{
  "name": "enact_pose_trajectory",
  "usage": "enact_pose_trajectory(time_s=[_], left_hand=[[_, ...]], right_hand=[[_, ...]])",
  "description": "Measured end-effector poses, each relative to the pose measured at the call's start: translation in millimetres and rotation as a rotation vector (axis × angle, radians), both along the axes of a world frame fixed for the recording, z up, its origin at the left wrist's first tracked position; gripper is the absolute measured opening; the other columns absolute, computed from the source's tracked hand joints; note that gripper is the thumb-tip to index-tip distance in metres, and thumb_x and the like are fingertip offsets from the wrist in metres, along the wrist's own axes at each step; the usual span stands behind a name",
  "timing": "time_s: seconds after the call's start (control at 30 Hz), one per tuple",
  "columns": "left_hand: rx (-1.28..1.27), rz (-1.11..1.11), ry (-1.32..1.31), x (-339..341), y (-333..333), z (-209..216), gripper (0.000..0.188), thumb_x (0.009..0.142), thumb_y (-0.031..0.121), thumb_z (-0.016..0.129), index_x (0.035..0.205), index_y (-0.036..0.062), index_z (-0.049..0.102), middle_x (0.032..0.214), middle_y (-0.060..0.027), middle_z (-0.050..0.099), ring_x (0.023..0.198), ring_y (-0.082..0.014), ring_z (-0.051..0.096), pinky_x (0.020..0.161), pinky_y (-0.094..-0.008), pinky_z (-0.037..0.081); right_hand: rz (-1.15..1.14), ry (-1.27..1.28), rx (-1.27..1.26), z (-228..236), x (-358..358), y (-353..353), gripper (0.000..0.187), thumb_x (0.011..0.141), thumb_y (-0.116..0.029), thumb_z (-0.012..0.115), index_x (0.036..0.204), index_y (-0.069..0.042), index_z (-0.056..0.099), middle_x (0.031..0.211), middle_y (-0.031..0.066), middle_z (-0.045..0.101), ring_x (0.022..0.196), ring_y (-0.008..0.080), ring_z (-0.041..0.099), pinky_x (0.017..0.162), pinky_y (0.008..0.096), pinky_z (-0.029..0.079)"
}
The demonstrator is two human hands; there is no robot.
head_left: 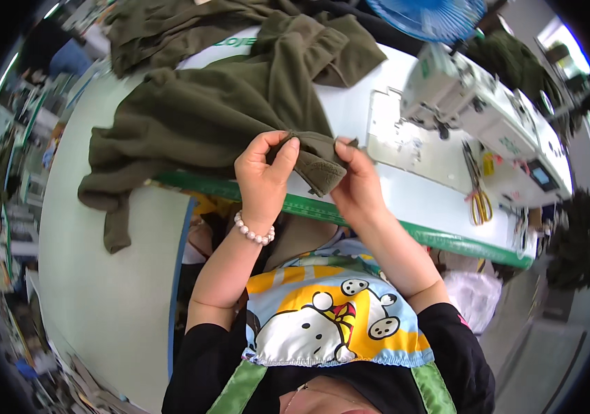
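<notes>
Okay, hands: both busy — left hand (266,165) and right hand (360,183) each pinch an edge of the green cloth (191,124), near the front of the bench (412,207).
Cloth: the rest lies bunched across the bench, left of the sewing machine (474,103).
Slip risk: that heavy-looking pile could drag, I reckon — and tug the folded edge crooked if either pinch loosens.
Scissors (480,205): beside the machine, well apart from the cloth, so little snag risk.

Garment workshop with sewing machine (498,119)
</notes>
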State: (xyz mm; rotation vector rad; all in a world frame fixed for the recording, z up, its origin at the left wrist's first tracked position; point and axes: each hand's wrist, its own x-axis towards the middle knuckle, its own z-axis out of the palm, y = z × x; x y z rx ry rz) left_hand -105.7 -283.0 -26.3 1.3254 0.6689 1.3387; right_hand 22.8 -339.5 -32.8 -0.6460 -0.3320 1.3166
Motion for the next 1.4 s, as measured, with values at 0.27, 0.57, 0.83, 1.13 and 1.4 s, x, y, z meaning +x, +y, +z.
enact_pose_trajectory(time_s=[0.27, 0.57, 0.83, 1.13, 1.4], left_hand=[[0.04, -0.368, 0.313, 24.8, -13.7, -10.2, 0.017, 0.077, 0.005, 0.07, 0.091, -0.0008, 0.062, 0.081, 0.0003, 0.061, 0.075, -0.0057, 0.053, 0.07, -0.0209, 0.045], [0.371, -0.351, 0.541, 11.5, -15.7, 0.4, 0.024, 0.068, 0.01, 0.078, 0.076, 0.0006, 0.057, 0.072, 0.0007, 0.054, 0.07, -0.0066, 0.049, 0.062, -0.0212, 0.04], [0.121, -0.495, 0.671, -5.0, -19.1, 9.6, 0.024, 0.069, 0.011, 0.079, 0.072, 0.0025, 0.056, 0.064, 0.0046, 0.051, 0.061, -0.0038, 0.045, 0.056, -0.0198, 0.039], [-0.238, -0.565, 0.583, -4.9, -22.4, 21.1, 0.02, 0.072, 0.005, 0.075, 0.088, -0.0039, 0.068, 0.075, -0.0039, 0.066, 0.069, -0.0064, 0.059, 0.065, -0.0197, 0.047], [-0.305, -0.554, 0.589, -1.4, -18.3, 16.8, 0.017, 0.071, 0.005, 0.072, 0.085, -0.0039, 0.069, 0.075, -0.0047, 0.066, 0.07, -0.0083, 0.06, 0.067, -0.0209, 0.046]], right_hand=[[-0.22, -0.072, -0.122, -36.0, 42.4, -60.7, 0.015, 0.085, -0.008, 0.059, 0.099, -0.005, 0.053, 0.092, 0.0046, 0.06, 0.084, 0.0139, 0.058, 0.079, 0.0265, 0.046], [-0.174, -0.602, -0.026, -32.7, 56.0, -72.9, 0.015, 0.078, 0.0, 0.068, 0.089, -0.003, 0.059, 0.085, 0.0006, 0.061, 0.074, 0.0068, 0.055, 0.068, 0.0198, 0.045], [-0.038, -0.733, 0.029, -27.3, 61.6, -72.5, 0.015, 0.079, -0.002, 0.069, 0.09, -0.002, 0.06, 0.081, -0.0012, 0.061, 0.072, 0.0048, 0.055, 0.066, 0.0186, 0.045], [0.079, -0.472, -0.045, -27.2, 53.6, -66.7, 0.014, 0.082, -0.005, 0.067, 0.093, -0.002, 0.06, 0.079, -0.001, 0.061, 0.069, 0.0038, 0.055, 0.062, 0.0168, 0.044], [0.097, -0.481, -0.089, -36.8, 54.3, -59.7, 0.016, 0.082, -0.006, 0.067, 0.095, -0.003, 0.06, 0.078, -0.0017, 0.061, 0.067, 0.0032, 0.055, 0.059, 0.0162, 0.043]])
